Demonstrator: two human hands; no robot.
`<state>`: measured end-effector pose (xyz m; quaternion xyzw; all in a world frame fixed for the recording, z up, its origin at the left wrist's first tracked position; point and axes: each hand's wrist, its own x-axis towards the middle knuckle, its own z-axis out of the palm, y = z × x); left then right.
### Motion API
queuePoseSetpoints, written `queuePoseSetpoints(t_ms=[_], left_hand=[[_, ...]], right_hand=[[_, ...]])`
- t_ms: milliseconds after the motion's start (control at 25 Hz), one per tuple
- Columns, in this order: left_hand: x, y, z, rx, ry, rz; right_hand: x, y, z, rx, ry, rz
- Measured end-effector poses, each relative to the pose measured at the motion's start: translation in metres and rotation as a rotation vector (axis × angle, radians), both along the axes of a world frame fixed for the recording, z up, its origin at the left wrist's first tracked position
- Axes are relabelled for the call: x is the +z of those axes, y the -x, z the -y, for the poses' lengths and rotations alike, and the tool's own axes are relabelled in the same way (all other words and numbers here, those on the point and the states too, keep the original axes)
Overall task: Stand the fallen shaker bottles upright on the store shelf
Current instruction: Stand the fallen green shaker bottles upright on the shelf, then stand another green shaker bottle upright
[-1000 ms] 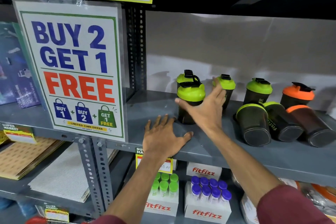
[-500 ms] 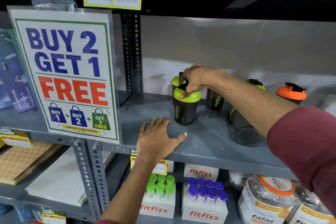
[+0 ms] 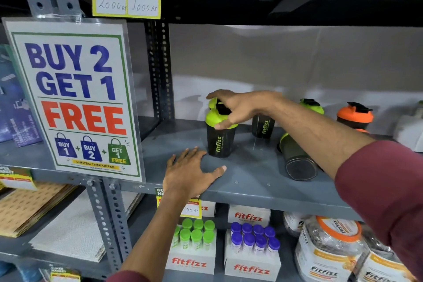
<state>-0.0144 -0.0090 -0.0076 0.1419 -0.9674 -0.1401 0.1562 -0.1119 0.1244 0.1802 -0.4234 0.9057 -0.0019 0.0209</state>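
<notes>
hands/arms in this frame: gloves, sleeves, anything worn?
Both hands are bare: no gloves, and no rings, watch or bands that show. The left hand and right hand come from bare forearms. Maroon sleeves are pushed up; the left one shows only at the bottom edge. No markings visible on the fabric.

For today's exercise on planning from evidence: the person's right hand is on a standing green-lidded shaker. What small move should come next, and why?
Probably let go and reach right. The right hand grips the lid of the front shaker, which already stands upright on the shelf. A fallen shaker lies on its side just to the right, base towards the camera. The left hand rests flat on the shelf, free.
</notes>
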Motion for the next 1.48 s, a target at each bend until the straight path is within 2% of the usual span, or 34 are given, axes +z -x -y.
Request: queuePoseSetpoints(t_ms=[80,200,280,360,480,600,760,880,1040,1160,1360,1480], left_hand=[[0.000,-0.001,0.000,0.000,-0.008,-0.015],[0.002,-0.004,-0.003,0.003,-0.001,-0.065],[0.002,-0.007,-0.008,0.034,0.062,-0.071],[0.003,-0.012,-0.024,0.071,0.137,-0.071],[-0.004,-0.018,-0.076,-0.025,0.181,-0.117],[-0.009,-0.008,-0.124,-0.112,0.179,-0.112],[0.002,0.015,-0.131,-0.152,0.171,-0.003],[0.005,0.027,-0.131,-0.169,0.163,0.008],[0.000,0.032,-0.130,-0.164,0.136,-0.002],[-0.001,0.033,-0.127,-0.167,0.118,-0.015],[0.001,0.032,-0.129,-0.169,0.099,-0.020],[0.000,0.032,-0.128,-0.161,0.097,-0.014]], right_hand=[[0.000,0.000,-0.027,-0.046,0.224,0.014],[-0.031,0.003,-0.089,-0.281,0.488,-0.172],[-0.066,-0.003,-0.125,-0.496,0.401,-0.273],[-0.093,-0.010,-0.144,-0.657,0.269,-0.211],[-0.106,-0.012,-0.146,-0.746,0.272,-0.080],[-0.104,-0.007,-0.145,-0.758,0.359,0.020],[-0.113,-0.003,-0.152,-0.683,0.641,0.210],[-0.122,0.000,-0.155,-0.618,0.877,0.250],[-0.133,0.008,-0.148,-0.480,1.057,0.187],[-0.146,0.016,-0.138,-0.379,1.079,0.122],[-0.154,0.020,-0.137,-0.326,1.097,0.139],[-0.129,0.012,-0.136,-0.353,1.065,-0.212]])
